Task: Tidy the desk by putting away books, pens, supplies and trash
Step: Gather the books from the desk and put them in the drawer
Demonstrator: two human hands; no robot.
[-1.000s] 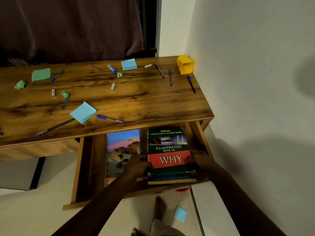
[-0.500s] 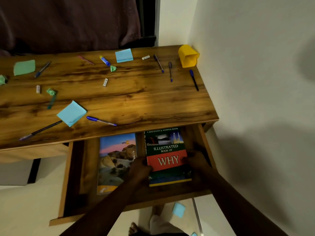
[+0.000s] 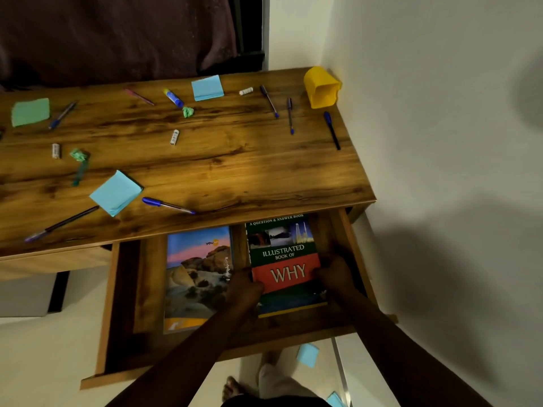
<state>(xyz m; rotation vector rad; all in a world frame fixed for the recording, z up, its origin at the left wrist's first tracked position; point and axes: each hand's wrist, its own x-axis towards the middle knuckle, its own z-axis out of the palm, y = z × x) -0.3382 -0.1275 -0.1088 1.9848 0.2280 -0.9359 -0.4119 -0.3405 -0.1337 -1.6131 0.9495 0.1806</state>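
While the drawer (image 3: 114, 304) below the wooden surface (image 3: 223, 163) stands pulled out, both hands reach into it and hold the "WHY" book (image 3: 283, 251), which lies flat, cover up, in the drawer's right half. The left hand (image 3: 244, 289) grips the book's left edge, its fingers (image 3: 253, 284) curled onto the red band of the cover. The right hand (image 3: 335, 274) grips the right edge, fingers (image 3: 321, 271) bent over the cover beside the title. Just left of it, apart by a strip of bare drawer bottom, lies a landscape book (image 3: 197, 277).

On the surface, a blue sticky pad (image 3: 116, 192) sits near the front edge, with a blue pen (image 3: 167, 204) just right of it and a dark pen (image 3: 63, 223) to its left. A yellow cup (image 3: 321, 88) lies tipped on its side at the far right corner, with three more pens near it. Two crumpled green papers (image 3: 188, 111) and a green pad (image 3: 30, 111) lie farther left. A blue note (image 3: 307, 354) lies on the floor under the drawer's front.
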